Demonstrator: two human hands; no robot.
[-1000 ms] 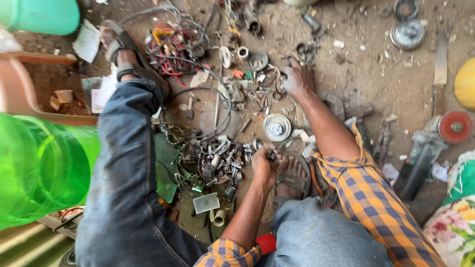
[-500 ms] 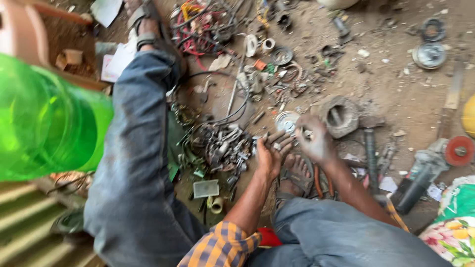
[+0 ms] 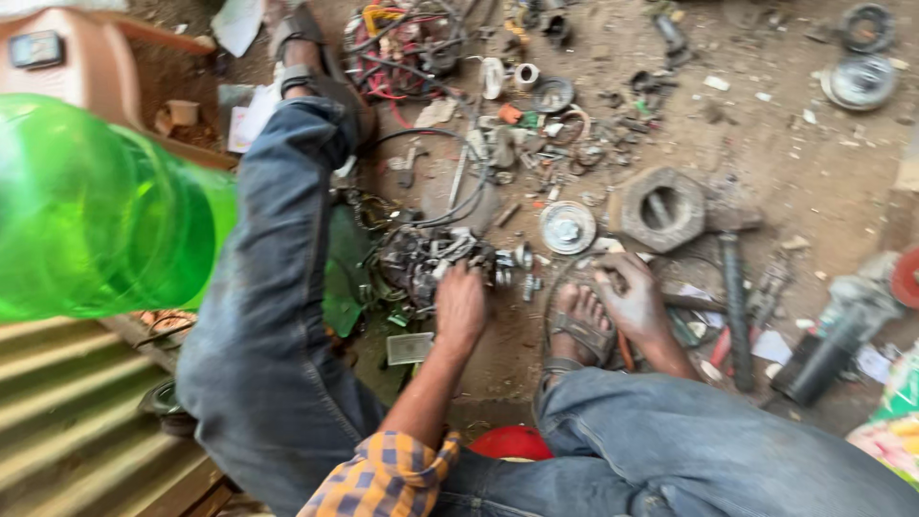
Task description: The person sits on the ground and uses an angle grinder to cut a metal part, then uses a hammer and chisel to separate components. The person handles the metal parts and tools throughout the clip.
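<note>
Below, both hands (image 3: 459,306) (image 3: 634,304) rest among loose metal parts (image 3: 421,260) beside a green bottle (image 3: 96,225).

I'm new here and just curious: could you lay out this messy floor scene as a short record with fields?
Setting: bare dirt floor strewn with small metal parts
Left hand: resting on a grimy metal assembly with hoses
Right hand: beside the sandalled foot, fingers curled, contents unclear
Nearby: round silver metal disc; hexagonal grey block with a hole
Foreground: translucent green plastic bottle

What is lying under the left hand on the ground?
The left hand rests on a heap of metal parts and wires. What its palm covers cannot be seen.
</note>
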